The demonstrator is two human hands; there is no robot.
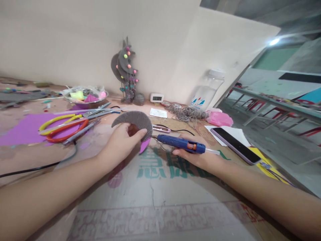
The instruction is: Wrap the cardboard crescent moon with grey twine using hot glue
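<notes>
My left hand (125, 140) pinches a crescent moon (135, 120) wound in grey yarn, held above the table. Its lower tip shows bare purple. In my right hand (193, 150) is a blue hot glue gun (182, 143) with a clear glue stick poking out of its back end. The gun's nozzle points left and meets or nearly touches the moon's lower right edge. A thin strand of yarn loops below the nozzle. My right fingers are partly hidden behind the gun.
Scissors with yellow and orange handles (67, 129) lie left on purple sheet (25, 129). Behind stand a bowl (84, 100), hanging moon ornaments (126, 67), a small clock (157, 97), tangled grey yarn (189, 113) and a water bottle (207, 90). A phone (235, 144) lies right.
</notes>
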